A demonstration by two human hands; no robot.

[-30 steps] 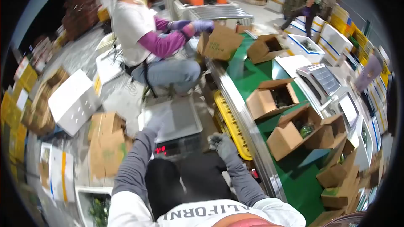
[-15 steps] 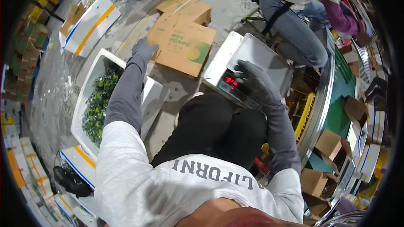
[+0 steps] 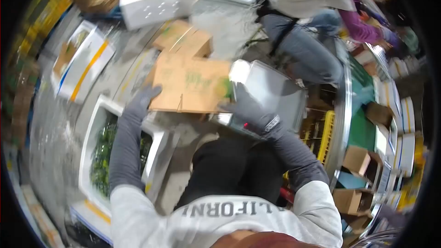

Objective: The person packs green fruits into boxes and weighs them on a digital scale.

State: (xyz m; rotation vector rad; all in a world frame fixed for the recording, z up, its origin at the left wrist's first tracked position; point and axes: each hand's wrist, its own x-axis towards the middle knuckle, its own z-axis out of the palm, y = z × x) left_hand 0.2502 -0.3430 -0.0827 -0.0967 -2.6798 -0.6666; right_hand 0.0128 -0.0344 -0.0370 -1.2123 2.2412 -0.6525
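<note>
A closed cardboard box with green print sits between my two gloved hands, its front edge towards my knees. My left hand grips its left side, fingers over the edge. At the right front corner, my right hand presses against the box with thumb and fingers around that corner. Beneath and beside my right hand is a weighing scale with a grey tray and a red lit display, partly covered. A second cardboard box lies just behind the first. Motion blurs the box print.
A white foam box of green produce in clear wrapping stands at my left. Another foam box with an orange stripe is farther off. A seated person is beyond the scale. On the right run a green conveyor and a yellow crate.
My right hand has moved from above the scale to the cardboard box's right corner. The box has turned slightly, with my left hand still at its left side. The whole view has shifted.
</note>
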